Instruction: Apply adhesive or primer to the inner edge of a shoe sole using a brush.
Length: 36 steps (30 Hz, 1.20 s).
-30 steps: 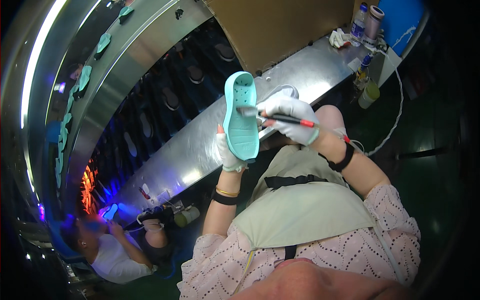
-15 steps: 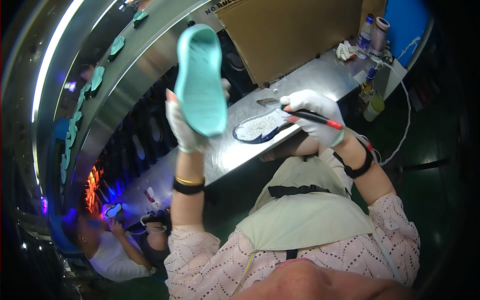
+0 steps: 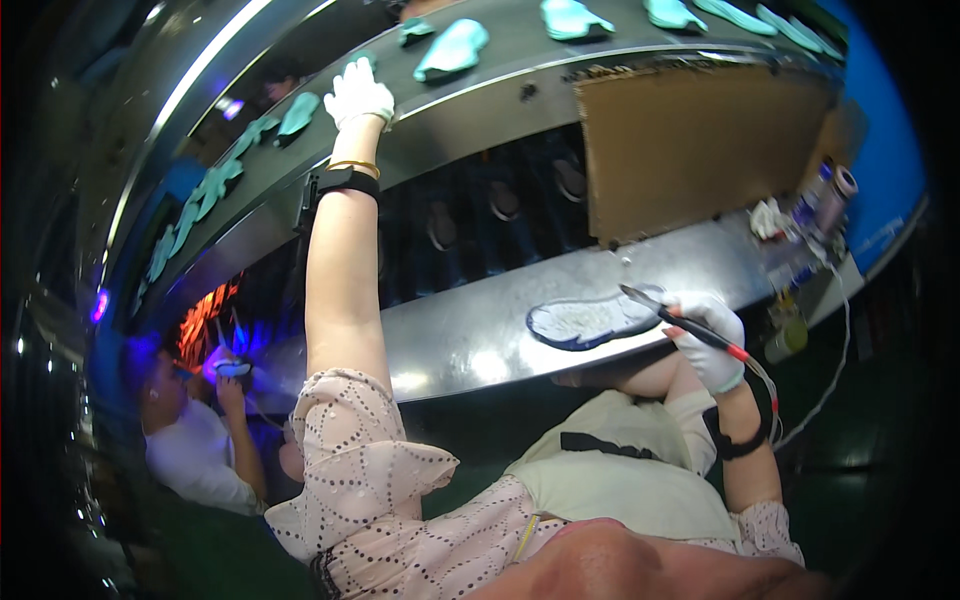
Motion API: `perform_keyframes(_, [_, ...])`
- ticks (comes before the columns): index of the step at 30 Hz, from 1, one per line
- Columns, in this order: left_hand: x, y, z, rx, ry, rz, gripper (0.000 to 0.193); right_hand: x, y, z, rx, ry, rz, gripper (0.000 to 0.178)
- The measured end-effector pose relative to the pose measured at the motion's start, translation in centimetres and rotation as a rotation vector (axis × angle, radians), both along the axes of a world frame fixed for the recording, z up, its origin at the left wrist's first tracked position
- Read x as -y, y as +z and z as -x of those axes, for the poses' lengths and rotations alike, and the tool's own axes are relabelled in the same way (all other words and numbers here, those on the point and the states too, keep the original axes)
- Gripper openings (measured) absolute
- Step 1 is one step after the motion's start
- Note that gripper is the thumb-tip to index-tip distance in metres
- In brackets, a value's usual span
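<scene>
My left hand [image 3: 360, 95], in a white glove, is stretched out far over the conveyor belt. Its fingers look spread, and a teal shoe sole [image 3: 362, 57] shows partly behind them; I cannot tell whether they touch it. Gloved too, with bare fingertips, my right hand [image 3: 712, 340] closes around a black-handled brush [image 3: 680, 318] with a red band and a thin hose. The brush tip is over the near-right bench, beside a shoe piece [image 3: 590, 318], white with a navy edge, lying flat.
Several more teal soles [image 3: 452, 50] lie along the conveyor belt [image 3: 515, 48]. A cardboard sheet [image 3: 700, 150] stands behind the metal bench [image 3: 450, 345]. Shoes sit on a dark lower rack. Bottles [image 3: 815, 195] stand at the right. A co-worker [image 3: 195, 430] sits at far left.
My left hand has moved from above the bench up to the belt, and the large teal sole it held is no longer seen in front of it. My right hand still grips the brush.
</scene>
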<state>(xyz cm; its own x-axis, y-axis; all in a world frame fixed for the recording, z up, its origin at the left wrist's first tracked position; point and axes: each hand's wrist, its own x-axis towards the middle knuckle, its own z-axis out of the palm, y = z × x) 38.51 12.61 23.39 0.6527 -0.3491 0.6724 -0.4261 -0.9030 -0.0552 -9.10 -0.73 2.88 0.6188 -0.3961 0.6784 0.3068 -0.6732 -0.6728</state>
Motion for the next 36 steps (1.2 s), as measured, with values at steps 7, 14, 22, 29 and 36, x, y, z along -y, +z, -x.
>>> perform_keyframes(7, [-12.2,0.1,-6.3,-0.093,0.344,-0.090,0.055,0.8,-2.9,-1.6,-0.113,0.001,-0.268,0.020])
perform_keyframes(14, [-12.6,0.3,-7.3,-0.253,0.385,-0.204,0.047,0.2,-3.6,-2.1,-0.182,-0.009,-0.382,0.022])
perform_keyframes(22, [-13.4,-0.3,1.4,0.197,0.124,-0.148,0.018,-1.3,-3.4,-2.5,-0.142,0.154,-0.229,0.017])
perform_keyframes(29, [-15.9,-4.2,13.1,-0.378,-1.473,1.395,0.020,-1.3,-2.8,-1.8,-0.172,0.107,-0.215,0.017])
perform_keyframes(36, [-10.0,-17.3,23.7,-1.716,-1.544,1.576,0.034,-2.8,-2.6,-0.5,-0.167,0.113,-0.577,0.016])
